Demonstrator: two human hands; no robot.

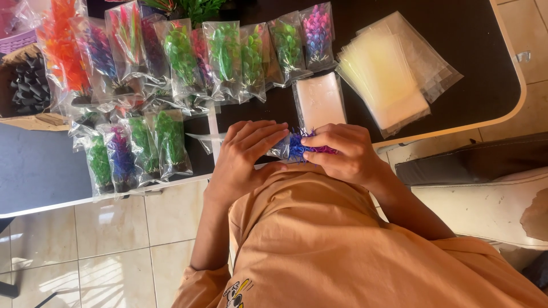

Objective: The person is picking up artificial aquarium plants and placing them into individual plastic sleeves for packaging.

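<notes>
A blue and purple plastic plant (298,145) is partly inside a clear bag, held between both my hands at the near edge of the dark table (468,51). My left hand (244,157) grips the bagged end on the left. My right hand (342,151) closes on the plant's other end on the right. Just beyond my hands lies a white packet in clear wrap (319,101).
Several bagged plastic plants, green, purple, orange and pink (188,57), lie in rows across the table's left and back. A fanned stack of empty clear bags (394,74) sits at the right. A box of dark plant bases (28,85) stands far left. Tiled floor lies below.
</notes>
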